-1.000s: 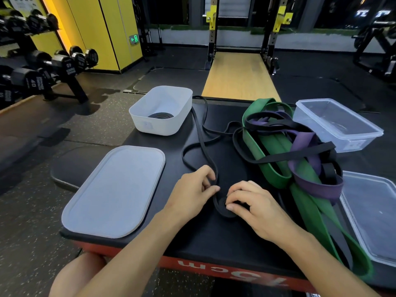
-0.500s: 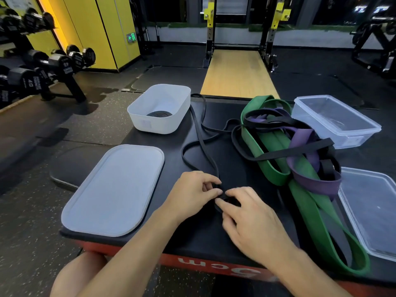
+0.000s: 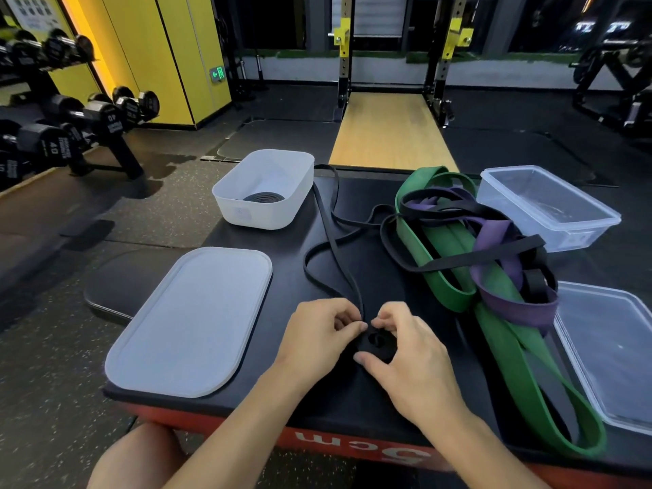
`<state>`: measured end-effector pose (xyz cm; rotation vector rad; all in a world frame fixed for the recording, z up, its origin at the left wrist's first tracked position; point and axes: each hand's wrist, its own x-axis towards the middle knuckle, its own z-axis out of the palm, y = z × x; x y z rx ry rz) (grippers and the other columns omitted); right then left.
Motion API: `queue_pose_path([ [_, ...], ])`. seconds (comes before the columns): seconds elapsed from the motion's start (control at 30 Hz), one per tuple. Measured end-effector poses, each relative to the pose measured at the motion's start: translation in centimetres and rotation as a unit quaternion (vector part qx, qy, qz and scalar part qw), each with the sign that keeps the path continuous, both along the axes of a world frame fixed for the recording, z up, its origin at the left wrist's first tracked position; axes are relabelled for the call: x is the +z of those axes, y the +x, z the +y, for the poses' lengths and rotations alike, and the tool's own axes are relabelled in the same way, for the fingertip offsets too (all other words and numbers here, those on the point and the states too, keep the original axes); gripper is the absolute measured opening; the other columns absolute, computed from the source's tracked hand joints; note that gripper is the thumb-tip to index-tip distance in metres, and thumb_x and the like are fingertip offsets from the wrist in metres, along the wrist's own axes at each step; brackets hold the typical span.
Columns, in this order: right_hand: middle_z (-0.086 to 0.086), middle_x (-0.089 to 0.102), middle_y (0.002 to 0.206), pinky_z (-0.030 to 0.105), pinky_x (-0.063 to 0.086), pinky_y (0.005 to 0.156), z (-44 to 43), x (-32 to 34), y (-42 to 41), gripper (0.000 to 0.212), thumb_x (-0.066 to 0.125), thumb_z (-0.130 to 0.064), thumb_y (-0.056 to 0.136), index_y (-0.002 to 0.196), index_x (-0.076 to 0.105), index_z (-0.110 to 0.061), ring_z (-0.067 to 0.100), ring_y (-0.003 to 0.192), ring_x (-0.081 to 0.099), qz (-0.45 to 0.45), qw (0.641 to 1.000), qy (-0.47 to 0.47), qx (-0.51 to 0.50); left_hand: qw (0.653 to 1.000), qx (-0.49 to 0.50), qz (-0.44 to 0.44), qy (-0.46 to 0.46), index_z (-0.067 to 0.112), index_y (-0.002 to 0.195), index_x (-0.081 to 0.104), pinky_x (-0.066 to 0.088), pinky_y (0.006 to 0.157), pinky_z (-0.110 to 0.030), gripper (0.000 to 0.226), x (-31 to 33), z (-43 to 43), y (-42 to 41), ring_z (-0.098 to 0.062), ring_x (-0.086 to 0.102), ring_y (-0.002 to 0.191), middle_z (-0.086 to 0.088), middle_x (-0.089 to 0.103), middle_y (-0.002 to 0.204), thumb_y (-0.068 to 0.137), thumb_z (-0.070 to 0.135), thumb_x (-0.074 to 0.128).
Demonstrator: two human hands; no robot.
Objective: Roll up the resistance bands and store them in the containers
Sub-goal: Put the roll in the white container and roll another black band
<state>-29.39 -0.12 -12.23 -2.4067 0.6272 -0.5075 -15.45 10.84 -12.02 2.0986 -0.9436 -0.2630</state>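
A thin black band (image 3: 330, 238) snakes across the black table from a small coil (image 3: 377, 342) near the front edge. My left hand (image 3: 317, 333) pinches the band where it meets the coil. My right hand (image 3: 409, 358) grips the coil between thumb and fingers. A white tub (image 3: 240, 210) at the back left holds one rolled black band (image 3: 263, 197). A tangle of green bands (image 3: 437, 266), purple bands (image 3: 515, 305) and black bands lies to the right. An empty clear container (image 3: 564, 238) stands at the back right.
A white lid (image 3: 190, 322) lies flat at the front left of the table. A clear lid or tray (image 3: 614, 351) sits at the right edge. A dumbbell rack (image 3: 53, 128) stands on the floor to the left, a squat rack beyond the table.
Both hands have turned the coil a little further; my right thumb now sits at the coil's near side and my left fingers have closed in on the band.
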Motion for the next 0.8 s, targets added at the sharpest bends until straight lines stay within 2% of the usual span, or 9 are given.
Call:
queue_pose_path([
  [0.17, -0.026, 0.055, 0.117, 0.025, 0.046, 0.100, -1.0, 0.7, 0.3, 0.080, 0.088, -0.040, 0.077, 0.132, 0.032, -0.052, -0.006, 0.113, 0.051, 0.026, 0.998, 0.039, 0.045, 0.999, -0.003, 0.040, -0.008, 0.030, 0.090, 0.080, 0.055, 0.076, -0.019, 0.003, 0.2, 0.2, 0.0, 0.005, 0.068, 0.081, 0.018, 0.075, 0.081, 0.089, 0.028, 0.081],
  [0.27, -0.024, 0.034, 0.121, 0.023, 0.050, 0.093, -1.5, 0.9, 0.5, 0.114, 0.088, -0.037, 0.079, 0.153, 0.004, -0.059, -0.007, 0.110, 0.049, 0.034, 0.997, 0.023, 0.072, 0.999, -0.014, 0.033, -0.004, 0.032, 0.090, 0.080, 0.055, 0.079, -0.020, 0.003, 0.3, 0.1, 0.2, 0.005, 0.068, 0.085, 0.018, 0.075, 0.085, 0.090, 0.029, 0.080],
  [0.33, -0.021, 0.027, 0.122, 0.024, 0.053, 0.090, -1.7, 0.8, 0.6, 0.126, 0.087, -0.033, 0.080, 0.152, -0.012, -0.063, -0.006, 0.109, 0.049, 0.040, 0.995, 0.021, 0.084, 0.999, -0.032, 0.016, -0.010, 0.033, 0.095, 0.082, 0.055, 0.080, -0.021, 0.006, 0.1, 0.3, -0.1, 0.002, 0.067, 0.086, 0.017, 0.071, 0.089, 0.091, 0.031, 0.078],
  [0.4, -0.021, 0.026, 0.123, 0.025, 0.054, 0.092, -1.7, 0.5, 0.7, 0.129, 0.088, -0.030, 0.079, 0.149, -0.014, -0.067, -0.004, 0.110, 0.051, 0.024, 0.996, 0.033, 0.085, 0.999, -0.052, 0.006, -0.016, 0.033, 0.102, 0.082, 0.053, 0.079, -0.020, 0.012, -0.1, 0.6, -0.4, -0.001, 0.065, 0.085, 0.017, 0.067, 0.094, 0.090, 0.033, 0.079],
  [0.53, -0.031, 0.025, 0.127, 0.018, 0.046, 0.089, -1.1, 0.0, 0.1, 0.129, 0.091, -0.045, 0.072, 0.151, -0.009, -0.065, -0.011, 0.121, 0.042, 0.033, 0.996, 0.050, 0.072, 0.998, -0.054, -0.008, -0.013, 0.029, 0.105, 0.082, 0.051, 0.077, -0.017, 0.016, -0.4, 0.6, -0.3, -0.001, 0.064, 0.083, 0.019, 0.065, 0.097, 0.090, 0.033, 0.080],
  [0.6, -0.028, 0.028, 0.127, 0.019, 0.042, 0.090, -0.8, -0.1, -0.6, 0.117, 0.087, -0.060, 0.067, 0.157, 0.013, -0.051, -0.008, 0.119, 0.039, 0.048, 0.999, -0.007, 0.022, 0.998, -0.054, -0.004, -0.011, 0.028, 0.106, 0.083, 0.050, 0.077, -0.015, 0.016, -0.3, 0.6, -0.5, -0.001, 0.064, 0.082, 0.019, 0.065, 0.098, 0.090, 0.032, 0.080],
  [0.67, -0.023, 0.037, 0.117, 0.025, 0.044, 0.094, -0.7, -0.3, -0.8, 0.091, 0.082, -0.070, 0.063, 0.140, 0.049, -0.035, 0.001, 0.115, 0.041, 0.036, 0.997, -0.055, -0.031, 0.999, -0.049, 0.006, -0.015, 0.028, 0.105, 0.083, 0.053, 0.080, -0.018, 0.016, -0.2, 0.6, -0.6, -0.002, 0.065, 0.082, 0.019, 0.066, 0.099, 0.090, 0.031, 0.080],
  [0.7, -0.022, 0.041, 0.110, 0.025, 0.044, 0.093, -0.6, -0.4, -0.7, 0.081, 0.080, -0.073, 0.063, 0.128, 0.057, -0.032, 0.003, 0.110, 0.042, 0.042, 0.996, -0.060, -0.043, 0.999, -0.044, 0.009, -0.016, 0.029, 0.105, 0.083, 0.054, 0.081, -0.020, 0.016, -0.3, 0.6, -0.6, -0.002, 0.065, 0.083, 0.019, 0.067, 0.099, 0.090, 0.031, 0.080],
  [0.8, -0.020, 0.044, 0.097, 0.024, 0.042, 0.086, -0.4, -0.6, 0.0, 0.066, 0.076, -0.076, 0.066, 0.111, 0.058, -0.031, 0.005, 0.099, 0.042, 0.060, 0.995, -0.065, -0.048, 0.999, -0.037, 0.012, -0.019, 0.029, 0.105, 0.083, 0.054, 0.080, -0.017, 0.015, -0.3, 0.7, -0.7, -0.001, 0.066, 0.084, 0.019, 0.068, 0.099, 0.090, 0.031, 0.080],
])
